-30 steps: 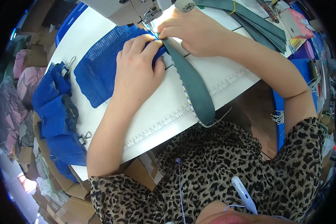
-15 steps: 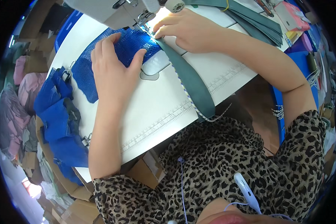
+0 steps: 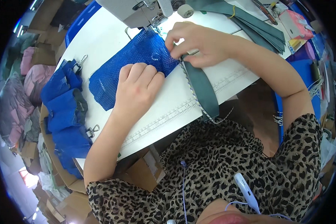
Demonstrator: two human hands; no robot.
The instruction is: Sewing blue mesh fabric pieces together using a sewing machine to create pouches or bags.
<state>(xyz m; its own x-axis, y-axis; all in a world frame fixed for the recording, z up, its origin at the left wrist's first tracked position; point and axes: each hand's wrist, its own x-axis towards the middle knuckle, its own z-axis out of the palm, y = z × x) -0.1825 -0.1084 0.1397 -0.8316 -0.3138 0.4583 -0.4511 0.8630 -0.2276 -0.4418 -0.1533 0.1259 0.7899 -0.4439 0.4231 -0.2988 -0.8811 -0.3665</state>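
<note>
My left hand (image 3: 138,84) is curled on the lower part of a blue mesh piece (image 3: 119,67), fingertips hidden beneath it. My right hand (image 3: 194,44) has bent fingers at the mesh's right edge, where it meets a dark green strip (image 3: 201,86) edged with patterned cord (image 3: 194,95); it appears to grip that join. The strip hangs down toward the table's front edge. Just above is the sewing machine head (image 3: 134,11), its lit needle area close to my right fingers.
Folded blue pieces with metal clips (image 3: 67,115) drape over the white table's (image 3: 153,130) left side. Several green strips (image 3: 254,33) lie at back right beside a pink box (image 3: 295,24). A blue tray (image 3: 76,28) is at back left; cardboard and bagged material (image 3: 15,108) crowd the left.
The mesh and strip join has moved toward me and right from under the needle. My left hand has moved right and curled from a wider spread. My right hand has shifted down and right.
</note>
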